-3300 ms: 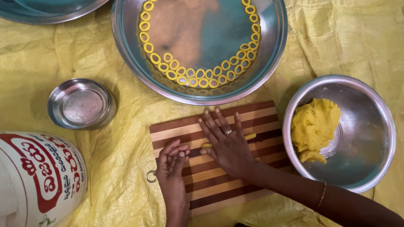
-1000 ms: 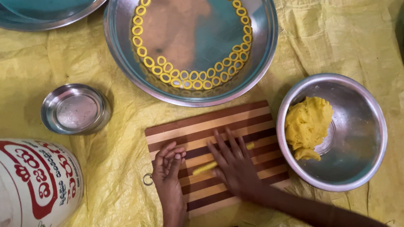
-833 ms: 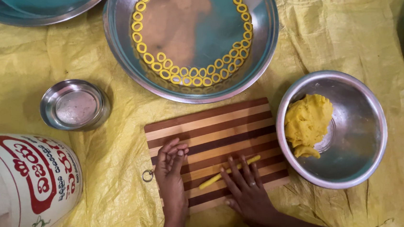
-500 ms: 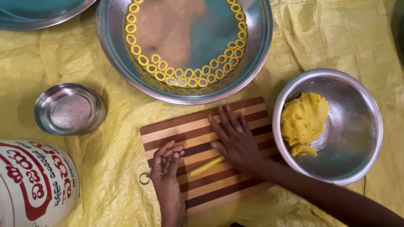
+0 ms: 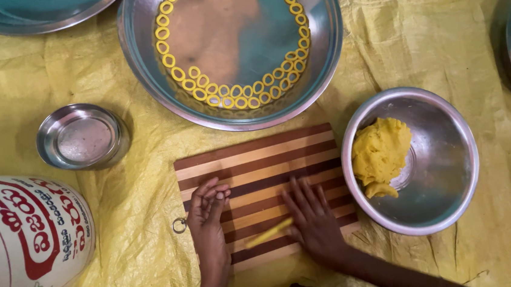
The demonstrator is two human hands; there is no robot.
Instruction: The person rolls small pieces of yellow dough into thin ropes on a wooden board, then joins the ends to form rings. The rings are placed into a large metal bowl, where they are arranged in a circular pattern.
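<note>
The right hand (image 5: 313,221) lies flat, palm down and fingers spread, on the striped wooden board (image 5: 257,161). It grasps nothing; it presses on a thin yellow dough rope (image 5: 268,233). The rope's free end sticks out from under the palm toward 8 o'clock, and the rest is hidden beneath the hand.

The left hand (image 5: 208,217) rests on the board's left edge, at 9 o'clock from the right hand. Its fingers are loosely curled inward and hold nothing. The rope's free end lies between the two hands, near the left hand but apart from it. A small metal ring (image 5: 179,226) hangs off the board just beside the left wrist.

At 3 o'clock from the board stands a steel bowl (image 5: 449,207), touching or just beside the board's right edge. A lump of yellow dough (image 5: 381,155) sits against its left wall.

At 12 o'clock a large steel pan (image 5: 322,59) holds a curved line of yellow dough rings (image 5: 227,94) along its lower and left sides.

At 10 o'clock, well apart from the board, is a small steel dish (image 5: 82,139). At 8 o'clock a white tin with red print (image 5: 20,241) lies on its side.

All items rest on a yellow sheet (image 5: 441,38). Nothing stands between the hands and the rope.
</note>
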